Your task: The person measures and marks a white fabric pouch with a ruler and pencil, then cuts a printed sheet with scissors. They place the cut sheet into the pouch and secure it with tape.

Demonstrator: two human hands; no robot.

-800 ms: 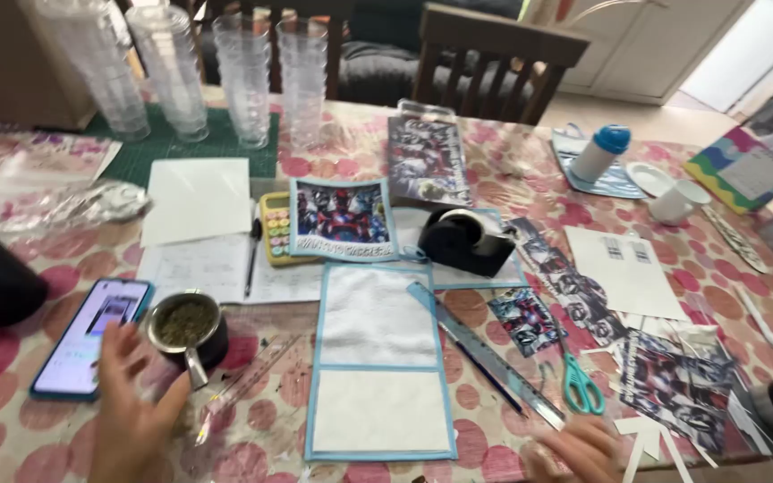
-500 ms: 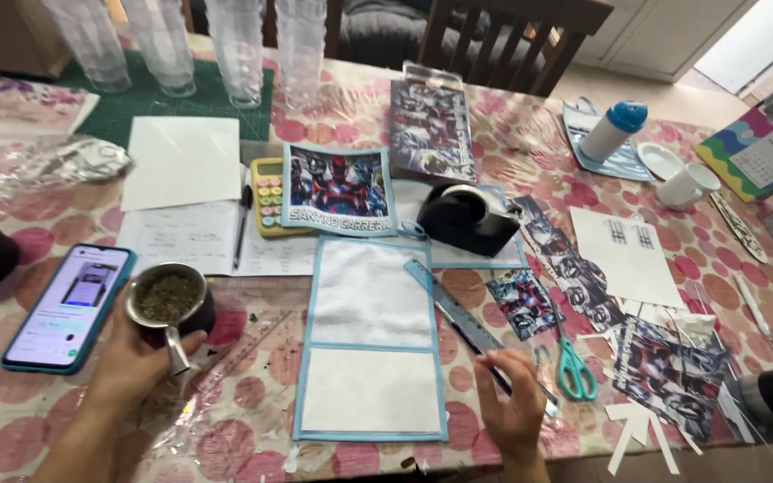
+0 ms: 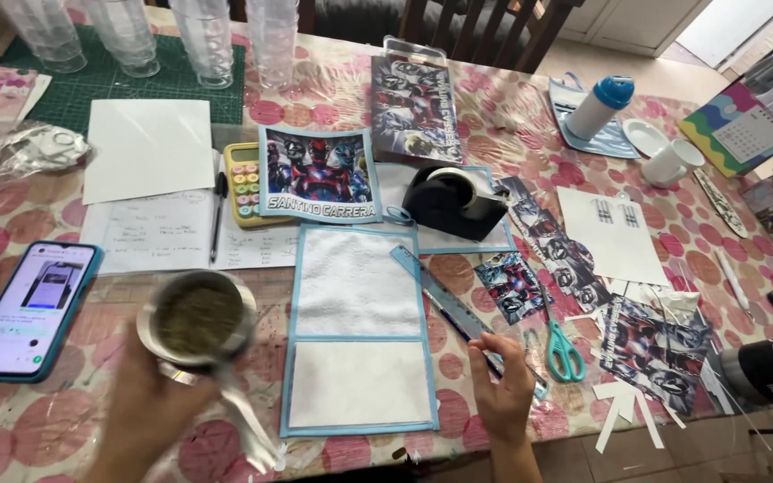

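Observation:
My left hand (image 3: pixel 149 407) grips a round metal cup (image 3: pixel 197 317) filled with green herb, lifted off the table and blurred, with a metal straw (image 3: pixel 243 416) hanging below it. My right hand (image 3: pixel 503 389) rests on the table at the near end of a blue transparent ruler (image 3: pixel 445 295), fingers curled on a thin pen-like stick. Between both hands lies a white cloth panel with a light blue border (image 3: pixel 358 331). Teal-handled scissors (image 3: pixel 561 344) lie just right of my right hand.
A phone (image 3: pixel 29 309) lies at the left. A black tape dispenser (image 3: pixel 454 201), printed pictures (image 3: pixel 319 174), a yellow calculator (image 3: pixel 243 183), papers, a pen (image 3: pixel 217 215), stacked clear cups (image 3: pixel 199 40) on a green mat, a white bottle (image 3: pixel 601 103) and paper cuttings (image 3: pixel 655 344) cover the dotted tablecloth.
My left hand has lifted the cup off the table toward me. My right hand moved left from the table edge to the ruler's near end. The camera has leaned closer.

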